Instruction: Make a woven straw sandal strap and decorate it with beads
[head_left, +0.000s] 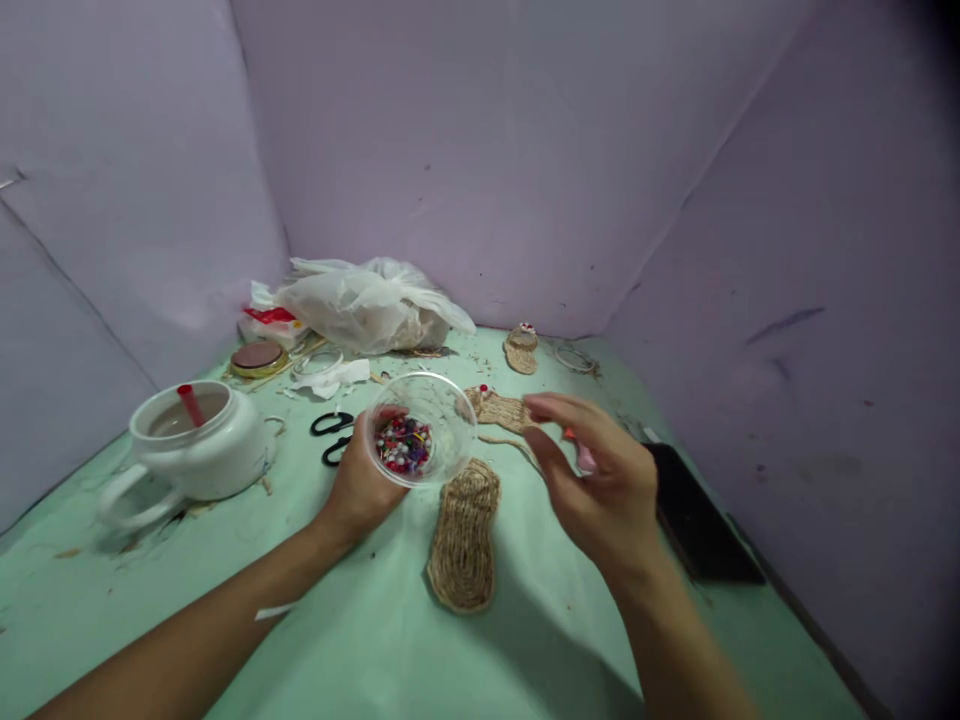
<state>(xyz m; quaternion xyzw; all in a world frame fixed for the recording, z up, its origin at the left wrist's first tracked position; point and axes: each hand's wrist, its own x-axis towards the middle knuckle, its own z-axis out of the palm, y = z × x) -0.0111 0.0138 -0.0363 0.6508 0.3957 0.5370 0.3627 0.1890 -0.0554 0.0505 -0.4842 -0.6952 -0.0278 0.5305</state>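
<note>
My left hand (365,482) is wrapped around a clear plastic cup (454,440), tilted so that its mouth faces me. Inside it lie small beads (405,446) in red, white and other colours. To the right, my right hand (596,465) hovers with thumb and forefinger apart, and nothing shows between their tips. A coiled-twine sole (465,545), shaped like a small slipper, lies flat below the cup. Behind the cup and right fingertips is a twine strip (504,411) with a red bead on it. A pink and orange thing (583,458), partly hidden, shows through the right hand's fingers.
At left stands a white mug (214,460) with a red stick. Black-handled scissors (334,425) lie beside my left hand. A phone (705,525) is at right. Near the back wall are a plastic bag (367,305), a finished-looking mini slipper (521,350) and a ring (576,358).
</note>
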